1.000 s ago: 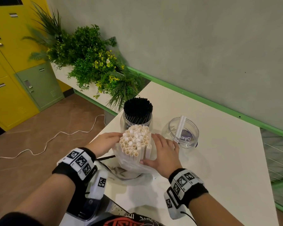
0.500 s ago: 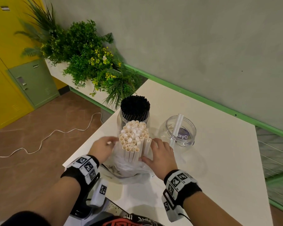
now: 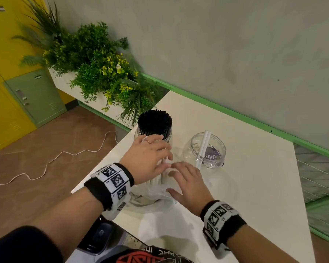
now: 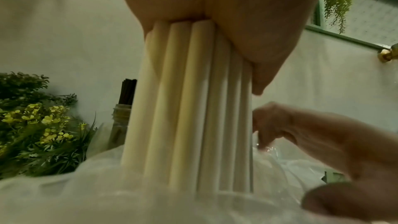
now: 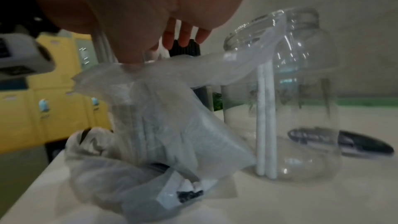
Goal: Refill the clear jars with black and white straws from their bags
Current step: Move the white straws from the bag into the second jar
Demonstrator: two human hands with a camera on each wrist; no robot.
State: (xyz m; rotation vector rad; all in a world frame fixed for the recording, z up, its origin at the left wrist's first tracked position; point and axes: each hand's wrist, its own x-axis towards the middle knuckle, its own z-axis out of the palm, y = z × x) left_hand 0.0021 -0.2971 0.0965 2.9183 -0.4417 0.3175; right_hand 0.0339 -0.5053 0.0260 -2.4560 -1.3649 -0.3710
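I am looking down at a white table (image 3: 251, 186) pushed against a grey-green wall (image 3: 235, 44) with a bright green strip along its foot. To the left the floor is brown, a white cable (image 3: 51, 160) snakes over it, and yellow and green lockers (image 3: 11, 95) stand behind. A planter of green foliage with yellow flowers (image 3: 103, 73) sits at the table's far left corner.

On the table, at the back, a clear jar packed with black straws (image 3: 154, 122) stands upright. To its right is a second clear jar (image 3: 208, 149), nearly empty, with two white straws (image 3: 202, 149) leaning in it. A dark lid (image 5: 344, 140) lies flat just behind that jar.

In front of the black-straw jar stands a bundle of white straws (image 4: 189, 108), upright in a crumpled clear plastic bag (image 5: 163, 125) pushed down round its base. My left hand (image 3: 150, 158) lies over the bundle's top, palm pressed on the straw ends and fingers curled down its far side; it hides most of the bundle from the head view. My right hand (image 3: 188, 183) is just beside the bundle, fingers loosely spread against the bag; from the left wrist view its fingertips seem to pinch the plastic, though blur keeps me from being sure.

A dark device (image 3: 99, 234) sits below the table's near edge.
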